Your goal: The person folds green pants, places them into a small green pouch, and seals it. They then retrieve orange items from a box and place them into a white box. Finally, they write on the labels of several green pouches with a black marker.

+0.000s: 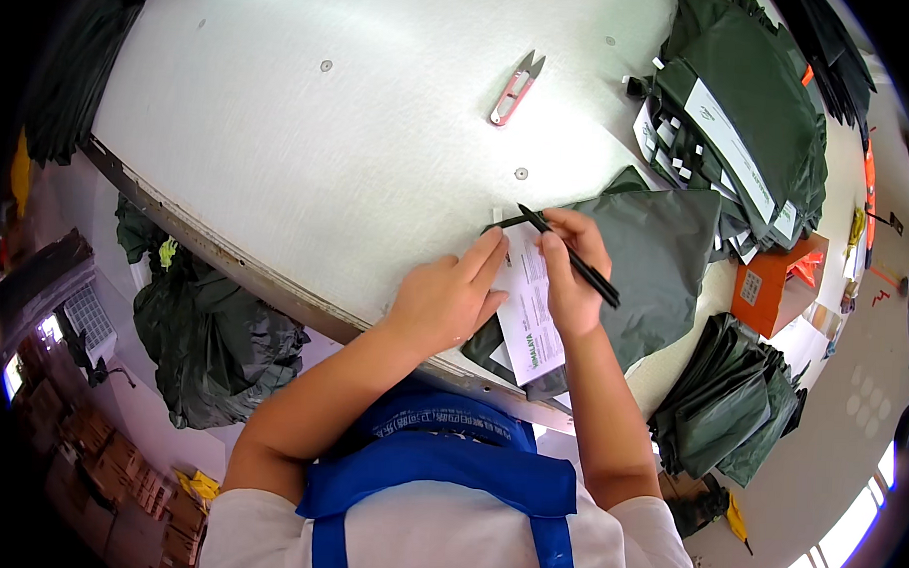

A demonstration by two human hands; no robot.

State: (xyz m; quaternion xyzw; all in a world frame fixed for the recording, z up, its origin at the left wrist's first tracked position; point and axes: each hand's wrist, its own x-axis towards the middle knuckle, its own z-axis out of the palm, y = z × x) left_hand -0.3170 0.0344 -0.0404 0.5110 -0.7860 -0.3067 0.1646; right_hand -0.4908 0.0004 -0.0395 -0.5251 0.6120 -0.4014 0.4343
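Note:
My right hand (575,275) is closed around a black pen (597,280), its tip pointing up and to the left above a white printed card (529,322). That card lies on a folded dark green piece of coated fabric (656,251) at the table's near edge. My left hand (448,291) rests with fingers stretched out, the fingertips on the card's left edge. Farther up the table lies a pair of thread snips (516,89) with pink handles, apart from both hands.
A pile of dark green fabric pieces (771,105) with white cards sits at the far right of the white table (279,158). Below it stands an orange box (772,292), near more folded dark fabric (728,394). Crumpled dark green fabric (208,325) is beyond the table's left edge.

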